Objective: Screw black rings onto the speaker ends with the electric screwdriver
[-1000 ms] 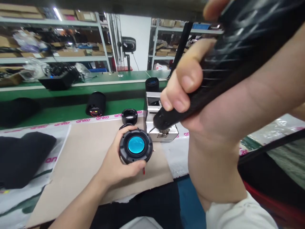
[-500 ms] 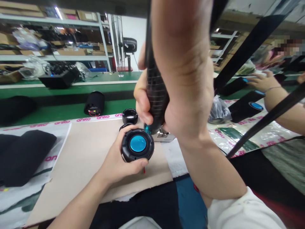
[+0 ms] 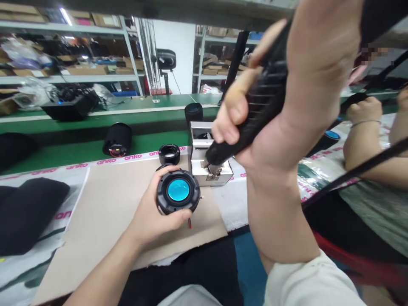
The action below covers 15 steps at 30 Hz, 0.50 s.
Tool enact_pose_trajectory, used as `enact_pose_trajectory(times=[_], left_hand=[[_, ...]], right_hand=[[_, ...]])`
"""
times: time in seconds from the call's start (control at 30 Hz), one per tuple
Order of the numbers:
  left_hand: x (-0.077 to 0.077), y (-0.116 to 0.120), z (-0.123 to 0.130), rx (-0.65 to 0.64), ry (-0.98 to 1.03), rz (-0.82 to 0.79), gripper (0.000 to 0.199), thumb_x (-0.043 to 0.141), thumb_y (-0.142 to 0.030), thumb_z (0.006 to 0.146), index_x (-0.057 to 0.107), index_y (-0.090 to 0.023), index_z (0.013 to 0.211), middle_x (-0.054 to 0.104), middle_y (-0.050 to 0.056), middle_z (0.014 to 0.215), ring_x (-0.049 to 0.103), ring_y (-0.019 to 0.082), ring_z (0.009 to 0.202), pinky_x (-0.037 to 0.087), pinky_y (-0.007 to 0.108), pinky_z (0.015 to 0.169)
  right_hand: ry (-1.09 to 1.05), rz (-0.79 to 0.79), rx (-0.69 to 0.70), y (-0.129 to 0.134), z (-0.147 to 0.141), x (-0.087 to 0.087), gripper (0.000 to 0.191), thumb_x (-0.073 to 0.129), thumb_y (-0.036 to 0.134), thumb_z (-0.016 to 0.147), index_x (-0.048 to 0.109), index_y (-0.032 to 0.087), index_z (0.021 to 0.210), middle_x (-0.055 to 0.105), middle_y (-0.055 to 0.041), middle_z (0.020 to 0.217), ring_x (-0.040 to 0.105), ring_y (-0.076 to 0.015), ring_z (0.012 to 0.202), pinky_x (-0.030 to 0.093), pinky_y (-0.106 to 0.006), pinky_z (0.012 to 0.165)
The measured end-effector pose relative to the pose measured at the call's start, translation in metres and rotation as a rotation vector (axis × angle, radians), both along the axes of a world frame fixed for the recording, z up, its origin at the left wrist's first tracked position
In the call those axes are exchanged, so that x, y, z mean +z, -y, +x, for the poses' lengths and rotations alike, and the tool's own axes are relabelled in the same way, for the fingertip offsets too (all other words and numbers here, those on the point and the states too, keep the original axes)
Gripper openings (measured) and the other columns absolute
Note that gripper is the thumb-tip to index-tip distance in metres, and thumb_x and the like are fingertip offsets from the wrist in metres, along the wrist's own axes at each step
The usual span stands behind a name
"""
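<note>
My left hand (image 3: 156, 214) is closed around the side of a round black speaker (image 3: 178, 192) with a shiny blue centre, held face up above a cardboard sheet (image 3: 105, 199). A short red wire hangs below the speaker. My right hand (image 3: 270, 102) grips a black electric screwdriver (image 3: 245, 131), tilted with its nose down and to the left. The nose is at the front of a small white screw feeder (image 3: 208, 178); whether the bit touches a screw there I cannot make out. Just behind the speaker lies a black ring (image 3: 169, 154).
A black cylindrical speaker body (image 3: 117, 139) lies on the green bench (image 3: 149, 136), and another black cylinder (image 3: 193, 113) stands behind the feeder. Black fabric covers (image 3: 35, 212) lie at left. At right a co-worker's arm (image 3: 366, 123) is near blue-ended cylinders.
My right hand has moved the screwdriver up off the speaker's rim and to the right, its nose now at the screw feeder. My left hand still holds the speaker.
</note>
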<state>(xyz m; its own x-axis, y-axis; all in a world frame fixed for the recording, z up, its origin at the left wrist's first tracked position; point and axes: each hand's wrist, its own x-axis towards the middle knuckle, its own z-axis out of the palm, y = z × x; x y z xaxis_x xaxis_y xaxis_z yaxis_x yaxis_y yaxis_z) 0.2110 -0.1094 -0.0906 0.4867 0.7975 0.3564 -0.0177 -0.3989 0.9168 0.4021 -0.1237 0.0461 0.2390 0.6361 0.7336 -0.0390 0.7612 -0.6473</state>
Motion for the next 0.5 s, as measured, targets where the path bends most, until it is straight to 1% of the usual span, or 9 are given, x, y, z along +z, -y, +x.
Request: enact_pose_trajectory(times=[0.03, 0.1, 0.17, 0.27, 0.33, 0.4, 0.5], left_hand=[[0.000, 0.000, 0.000, -0.004, 0.000, -0.003, 0.081, 0.096, -0.041, 0.072, 0.057, -0.023, 0.140, 0.076, 0.010, 0.131, 0.077, 0.031, 0.117, 0.063, 0.038, 0.099], [-0.001, 0.000, 0.000, -0.012, 0.007, -0.016, 0.082, 0.096, -0.041, 0.072, 0.057, -0.022, 0.141, 0.075, 0.011, 0.134, 0.077, 0.032, 0.120, 0.062, 0.038, 0.101], [-0.001, -0.001, -0.001, -0.021, 0.018, -0.022, 0.081, 0.095, -0.041, 0.073, 0.056, -0.023, 0.142, 0.076, 0.011, 0.133, 0.077, 0.032, 0.120, 0.062, 0.038, 0.101], [-0.001, -0.001, -0.001, -0.029, 0.031, -0.005, 0.079, 0.095, -0.041, 0.074, 0.056, -0.024, 0.141, 0.077, 0.009, 0.130, 0.078, 0.030, 0.117, 0.063, 0.036, 0.099], [-0.001, -0.002, -0.001, -0.033, 0.037, 0.007, 0.078, 0.095, -0.040, 0.075, 0.057, -0.024, 0.141, 0.078, 0.008, 0.129, 0.078, 0.029, 0.116, 0.062, 0.035, 0.099], [-0.001, -0.002, -0.001, -0.037, 0.043, 0.007, 0.078, 0.095, -0.040, 0.075, 0.057, -0.024, 0.140, 0.078, 0.009, 0.130, 0.078, 0.030, 0.116, 0.062, 0.036, 0.100], [-0.001, -0.003, -0.001, -0.045, 0.054, -0.009, 0.079, 0.096, -0.041, 0.075, 0.056, -0.024, 0.141, 0.078, 0.009, 0.130, 0.078, 0.030, 0.116, 0.062, 0.037, 0.100]], right_hand=[[-0.053, 0.057, -0.044, -0.004, 0.008, -0.008, 0.039, 0.079, 0.056, 0.096, 0.060, 0.022, 0.091, 0.051, 0.0059, 0.056, 0.043, -0.0120, 0.039, 0.036, -0.027, 0.035], [-0.105, 0.039, -0.143, -0.013, 0.021, -0.026, 0.038, 0.086, 0.047, 0.092, 0.059, 0.022, 0.081, 0.050, 0.0058, 0.052, 0.043, -0.0123, 0.036, 0.031, -0.028, 0.031], [-0.114, -0.051, -0.210, -0.022, 0.028, -0.045, 0.042, 0.089, 0.046, 0.089, 0.056, 0.022, 0.078, 0.053, 0.0065, 0.053, 0.045, -0.0122, 0.034, 0.032, -0.026, 0.030], [-0.119, -0.113, -0.224, -0.029, 0.031, -0.064, 0.042, 0.088, 0.047, 0.090, 0.054, 0.023, 0.081, 0.054, 0.0079, 0.054, 0.047, -0.0111, 0.035, 0.035, -0.024, 0.033], [-0.117, -0.143, -0.199, -0.030, 0.031, -0.070, 0.041, 0.086, 0.047, 0.091, 0.054, 0.023, 0.080, 0.054, 0.0078, 0.053, 0.047, -0.0116, 0.034, 0.035, -0.024, 0.033], [-0.117, -0.165, -0.163, -0.030, 0.033, -0.073, 0.040, 0.085, 0.047, 0.092, 0.054, 0.023, 0.081, 0.054, 0.0076, 0.052, 0.047, -0.0126, 0.034, 0.035, -0.025, 0.032], [-0.120, -0.243, -0.082, -0.025, 0.034, -0.069, 0.042, 0.085, 0.051, 0.090, 0.054, 0.023, 0.082, 0.054, 0.0072, 0.051, 0.047, -0.0132, 0.033, 0.036, -0.025, 0.030]])
